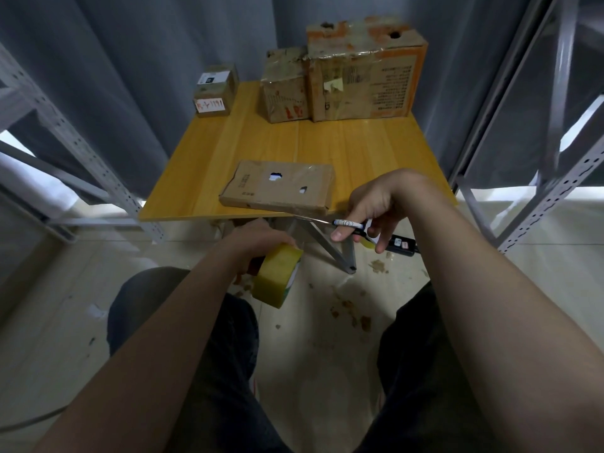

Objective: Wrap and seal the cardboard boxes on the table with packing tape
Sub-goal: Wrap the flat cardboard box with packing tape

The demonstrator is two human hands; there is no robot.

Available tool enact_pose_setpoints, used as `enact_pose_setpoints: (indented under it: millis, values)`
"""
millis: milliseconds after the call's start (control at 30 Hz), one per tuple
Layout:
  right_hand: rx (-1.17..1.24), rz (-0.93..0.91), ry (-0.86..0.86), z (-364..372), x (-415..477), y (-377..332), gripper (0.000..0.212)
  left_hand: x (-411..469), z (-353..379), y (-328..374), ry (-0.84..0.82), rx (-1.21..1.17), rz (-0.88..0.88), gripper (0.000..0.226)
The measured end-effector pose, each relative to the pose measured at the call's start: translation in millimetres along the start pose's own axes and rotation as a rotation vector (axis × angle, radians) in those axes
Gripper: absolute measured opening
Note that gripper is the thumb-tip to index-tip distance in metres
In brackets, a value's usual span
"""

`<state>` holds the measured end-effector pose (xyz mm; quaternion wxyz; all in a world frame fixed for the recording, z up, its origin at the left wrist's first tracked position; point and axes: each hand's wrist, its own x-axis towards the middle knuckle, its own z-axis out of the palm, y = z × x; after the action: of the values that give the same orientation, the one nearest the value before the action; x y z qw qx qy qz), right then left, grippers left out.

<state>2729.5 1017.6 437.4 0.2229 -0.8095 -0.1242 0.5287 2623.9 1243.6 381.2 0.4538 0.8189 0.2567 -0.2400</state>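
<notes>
The small box (212, 104) at the far left of the table (359, 152) carries a white label with red handwriting, something like "1191", which we cannot read for sure. A second small box (218, 76) sits on it with a white-and-black sticker. The mid box (284, 89) has red marks. Touching it, the big box (362, 73) has orange print and columns of black text too small to read. Its top is torn, with two holes.

The flat box (277, 188) lies at the near edge of the yellow wood-grain table. It is brown cardboard with a glossy film on top, two ragged holes and faint print.

Our left hand (258, 237) is below the table edge, fingers curled round the yellow tape roll (277, 276). Our right hand (376, 204) pinches the blue-and-white handle of a cutter (346, 223). Its thin metal blade points to the box's near right corner.

On the pale floor we see a black power strip (402, 246) and cardboard scraps (349, 308). Grey curtains (130, 76) and perforated metal racks (539, 191) close in the table.
</notes>
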Motion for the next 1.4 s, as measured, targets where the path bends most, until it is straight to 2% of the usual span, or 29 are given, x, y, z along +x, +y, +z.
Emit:
enact_pose_setpoints:
  millis: [33,100,200,233,333,500,567,633,733,767,833,900,1000,1100,1167,1233,1333,1400]
  values:
    - [0.0,0.001,0.0,0.8,-0.9,-0.6,0.046,-0.1,-0.1,-1.3,-0.004,0.011,-0.001,0.076]
    - [0.01,-0.007,-0.005,2.1,-1.3,-1.5,0.042,-1.8,-4.6,-3.3,-0.038,0.021,0.005,0.069]
    - [0.015,-0.02,0.001,2.5,-0.6,2.1,0.041,-10.3,-28.0,-1.7,-0.161,-0.052,0.032,0.029]
    - [0.013,-0.021,0.007,2.3,0.0,4.2,0.043,-15.4,-39.0,0.5,-0.197,-0.132,0.07,0.02]
    - [-0.002,-0.032,0.018,1.2,1.4,8.9,0.056,-23.5,-67.1,11.6,-0.249,-0.463,0.183,0.033]
    - [-0.042,-0.029,0.014,-0.1,1.3,5.4,0.065,-15.6,-60.5,41.3,-0.4,-1.176,0.283,0.023]
    - [-0.061,-0.015,0.01,0.6,0.7,2.8,0.064,-4.3,-48.6,49.5,-0.341,-1.465,0.275,0.039]
    - [-0.074,-0.001,0.006,0.6,0.9,0.8,0.063,9.6,-39.4,54.1,-0.235,-1.571,0.285,0.059]
    - [-0.11,0.031,-0.012,1.9,2.9,2.3,0.065,20.8,-28.3,60.9,-0.022,-1.512,0.253,0.052]
    - [-0.139,0.054,-0.021,3.7,4.6,4.3,0.066,23.4,-26.1,62.7,0.011,-1.514,0.249,0.05]
    - [-0.201,0.082,-0.043,9.0,7.0,7.3,0.054,26.5,-24.7,64.2,0.04,-1.505,0.26,0.048]
    - [-0.217,0.016,-0.073,10.6,5.6,8.8,0.049,27.9,-26.6,63.2,0.039,-1.521,0.254,0.048]
    - [-0.043,-0.178,-0.065,-1.4,-5.5,6.1,0.046,31.8,-33.0,59.2,0.045,-1.589,0.264,0.048]
    - [0.161,-0.319,0.096,-16.7,-16.5,10.1,0.043,35.8,-36.6,57.6,0.048,-1.688,0.324,0.048]
    - [0.369,-0.351,0.302,-26.1,-11.7,16.9,0.055,39.1,-38.2,55.8,0.046,-1.711,0.347,0.048]
    - [0.487,-0.269,0.576,-31.4,0.5,21.7,0.062,41.3,-39.6,54.1,0.046,-1.713,0.342,0.047]
    - [0.32,-0.093,0.966,-34.1,24.3,28.5,0.06,41.2,-40.0,54.0,0.034,-1.7,0.331,0.045]
    - [0.231,-0.045,1.031,-34.0,32.0,28.7,0.058,40.9,-41.0,54.2,0.03,-1.682,0.329,0.046]
